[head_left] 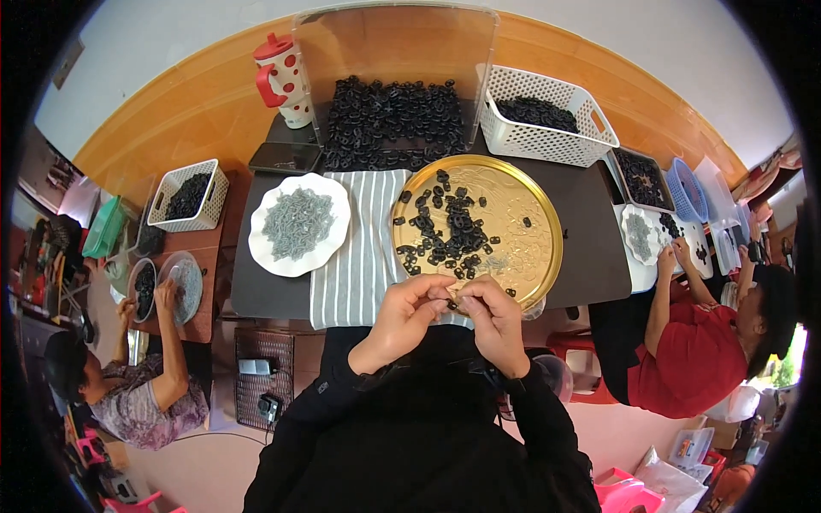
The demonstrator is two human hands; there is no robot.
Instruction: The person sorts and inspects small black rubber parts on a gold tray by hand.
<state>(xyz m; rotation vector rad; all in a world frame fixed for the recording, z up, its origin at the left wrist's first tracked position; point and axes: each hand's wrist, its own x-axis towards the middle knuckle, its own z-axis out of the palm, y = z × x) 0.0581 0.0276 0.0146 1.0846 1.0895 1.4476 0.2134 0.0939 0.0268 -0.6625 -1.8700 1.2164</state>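
Observation:
My left hand (402, 318) and my right hand (494, 318) meet at the near rim of a round gold tray (534, 248). A small black part (451, 303) is pinched in the fingertips of my left hand. My right hand's thumb and finger are pressed together beside it; what they hold is too small to make out. Many loose black parts (462, 227) lie in the tray, along with a few thin grey pieces (500, 263). Left of the tray, a white scalloped plate (256, 244) holds a heap of thin grey pieces (298, 224).
A striped cloth (355, 248) lies partly under the tray. Behind stand a clear bin (393, 43) with black parts spilling forward, a white basket (556, 147), a spotted tumbler (286, 81) and a dark phone (285, 157). Co-workers sit left (145, 393) and right (693, 355).

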